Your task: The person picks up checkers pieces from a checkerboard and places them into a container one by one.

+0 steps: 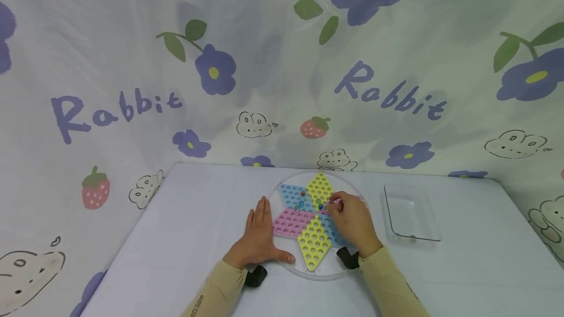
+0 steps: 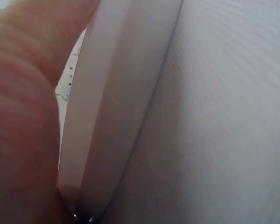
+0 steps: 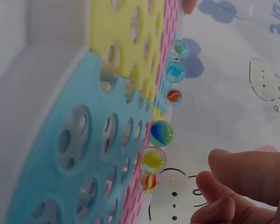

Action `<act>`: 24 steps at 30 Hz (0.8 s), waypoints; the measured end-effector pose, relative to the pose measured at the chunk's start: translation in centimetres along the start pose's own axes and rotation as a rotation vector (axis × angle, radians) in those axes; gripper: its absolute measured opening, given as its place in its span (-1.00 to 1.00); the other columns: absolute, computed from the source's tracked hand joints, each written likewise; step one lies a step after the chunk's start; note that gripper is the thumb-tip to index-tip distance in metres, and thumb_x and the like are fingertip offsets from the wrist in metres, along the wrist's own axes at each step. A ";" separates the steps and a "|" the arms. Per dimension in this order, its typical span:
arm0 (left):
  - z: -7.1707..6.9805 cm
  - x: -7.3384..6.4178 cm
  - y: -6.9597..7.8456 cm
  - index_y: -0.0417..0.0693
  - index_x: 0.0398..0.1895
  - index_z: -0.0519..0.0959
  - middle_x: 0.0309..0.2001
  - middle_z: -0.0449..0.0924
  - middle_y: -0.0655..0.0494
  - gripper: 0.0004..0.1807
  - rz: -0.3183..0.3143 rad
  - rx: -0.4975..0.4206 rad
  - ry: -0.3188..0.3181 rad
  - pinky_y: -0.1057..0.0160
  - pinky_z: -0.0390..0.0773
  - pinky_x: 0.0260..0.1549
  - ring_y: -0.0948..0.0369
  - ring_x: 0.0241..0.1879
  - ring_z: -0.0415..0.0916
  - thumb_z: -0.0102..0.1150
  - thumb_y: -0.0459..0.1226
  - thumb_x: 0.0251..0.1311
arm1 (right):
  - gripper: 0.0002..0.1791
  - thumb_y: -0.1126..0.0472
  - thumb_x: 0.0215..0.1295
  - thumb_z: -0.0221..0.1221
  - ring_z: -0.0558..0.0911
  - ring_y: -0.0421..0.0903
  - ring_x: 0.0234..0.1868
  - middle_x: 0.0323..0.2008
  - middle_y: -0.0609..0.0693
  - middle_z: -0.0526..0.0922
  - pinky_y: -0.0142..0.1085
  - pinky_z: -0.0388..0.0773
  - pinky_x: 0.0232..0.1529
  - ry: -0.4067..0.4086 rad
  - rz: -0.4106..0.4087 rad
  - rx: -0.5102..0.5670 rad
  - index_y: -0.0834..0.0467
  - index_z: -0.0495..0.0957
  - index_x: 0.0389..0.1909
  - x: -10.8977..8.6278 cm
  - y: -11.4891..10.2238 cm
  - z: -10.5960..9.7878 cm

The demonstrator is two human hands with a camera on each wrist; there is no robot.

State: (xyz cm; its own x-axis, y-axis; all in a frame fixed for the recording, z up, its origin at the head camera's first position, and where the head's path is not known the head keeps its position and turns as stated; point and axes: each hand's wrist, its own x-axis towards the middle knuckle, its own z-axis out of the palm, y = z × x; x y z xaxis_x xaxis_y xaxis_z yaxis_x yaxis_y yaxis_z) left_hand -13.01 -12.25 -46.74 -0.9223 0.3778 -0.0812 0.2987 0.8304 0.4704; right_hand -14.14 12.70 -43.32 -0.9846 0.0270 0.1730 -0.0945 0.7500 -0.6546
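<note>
The board (image 1: 314, 242) lies on the table (image 1: 198, 229), marbles (image 3: 161, 133) on it from 11 o'clock toward 1. The left hand (image 1: 259, 238), fingers straight, thumb spread, rests at its 9 o'clock edge. The right hand (image 1: 354, 219), fingers bent, hovers at 2, near the marbles; whether it pinches one I cannot tell. A box (image 1: 411, 212) sits beyond 3.

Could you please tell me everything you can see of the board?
The board looks plastic: a round, clear base with six diamonds, two each yellow, pink and blue, forming a star pitted with round holes. It lies flat on the table. A few glass-looking marbles sit on it. The left hand touches its left edge; the right hand hides part of its right side.
</note>
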 end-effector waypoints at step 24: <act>0.0 -0.1 0.2 -0.38 0.39 -0.39 0.43 -0.46 -0.25 0.67 -0.003 0.012 0.014 -0.09 -0.31 0.32 -0.04 0.42 -0.44 0.33 0.43 -0.61 | -0.81 0.18 0.17 0.22 0.32 -0.19 -0.63 -0.63 -0.10 0.39 -0.32 0.24 -0.59 -0.061 -0.026 -0.047 0.16 0.58 -0.22 0.0 0.7 1.2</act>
State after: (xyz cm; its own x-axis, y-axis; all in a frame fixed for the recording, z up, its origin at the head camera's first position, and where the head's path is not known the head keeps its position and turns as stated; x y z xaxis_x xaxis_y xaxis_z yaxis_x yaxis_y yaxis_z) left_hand -12.93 -12.16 -46.62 -0.9265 0.3696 -0.0708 0.2986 0.8365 0.4595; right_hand -14.36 12.37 -44.67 -0.9891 -0.0320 0.1437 -0.1146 0.7801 -0.6151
